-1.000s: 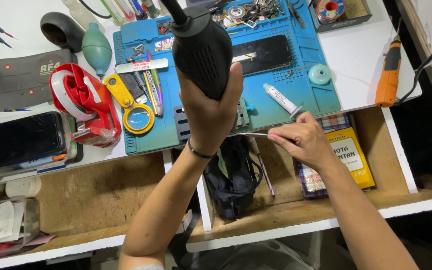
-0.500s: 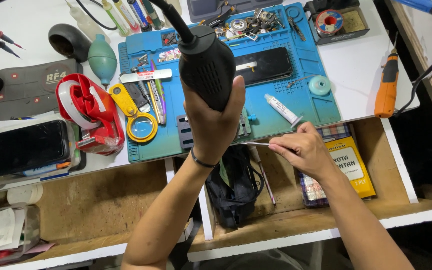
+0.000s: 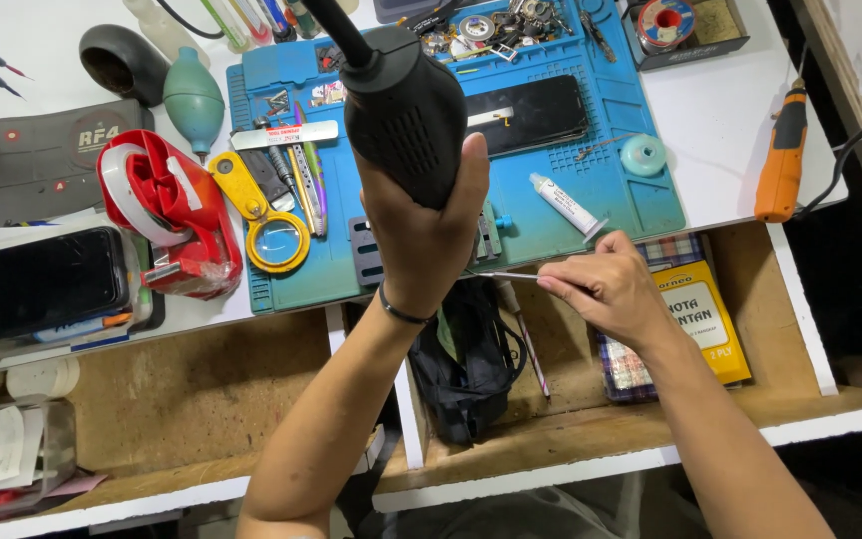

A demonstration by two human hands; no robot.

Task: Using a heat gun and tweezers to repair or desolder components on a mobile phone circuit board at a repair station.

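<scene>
My left hand [image 3: 429, 235] grips the black handle of a hot-air tool [image 3: 401, 110], held upright over the blue work mat [image 3: 631, 200], its cord running off the top edge. My right hand [image 3: 606, 291] pinches thin metal tweezers [image 3: 496, 274] whose tip points left, under my left hand at the mat's front edge. What the tip touches is hidden by the left hand. A black phone [image 3: 536, 112] lies on the mat behind the tool. A small white tube [image 3: 566, 205] lies on the mat just above my right hand.
A red tape dispenser [image 3: 167, 215], yellow magnifier [image 3: 271, 235] and green blower bulb [image 3: 194, 100] lie to the left. An orange screwdriver [image 3: 782, 160] lies at the right. A black pouch [image 3: 466, 364] and a yellow booklet [image 3: 705, 319] rest in the wooden shelf below.
The view has shifted slightly. My left hand has brought the hot-air tool a little nearer and more upright. My right hand stays with the tweezers at the mat's front edge.
</scene>
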